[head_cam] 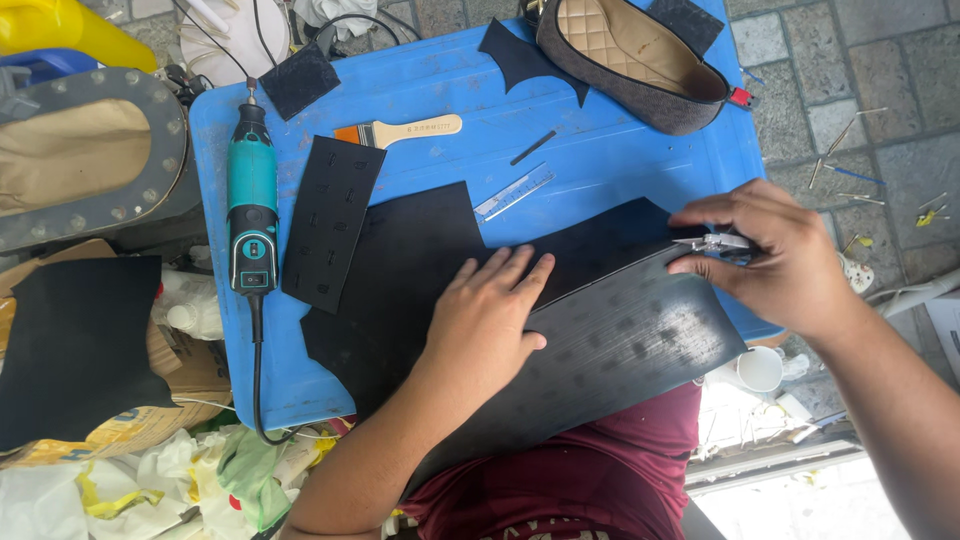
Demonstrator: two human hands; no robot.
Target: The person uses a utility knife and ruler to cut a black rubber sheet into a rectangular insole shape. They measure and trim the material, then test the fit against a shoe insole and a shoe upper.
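Observation:
A large black rubber sheet (610, 340) lies across the blue table (450, 90) and over my lap. My left hand (490, 310) presses flat on it, fingers spread, holding nothing. At the sheet's far right edge my right hand (770, 255) grips a small metal cutting tool (715, 242). A second black sheet (410, 270) lies under the first.
A teal rotary tool (252, 205) with a cord lies at the table's left. Beside it are a black strip with slots (332, 222), a paintbrush (400, 131), a clear ruler (513, 192) and a grey flat shoe (630, 60). Scraps and bags crowd the floor at left.

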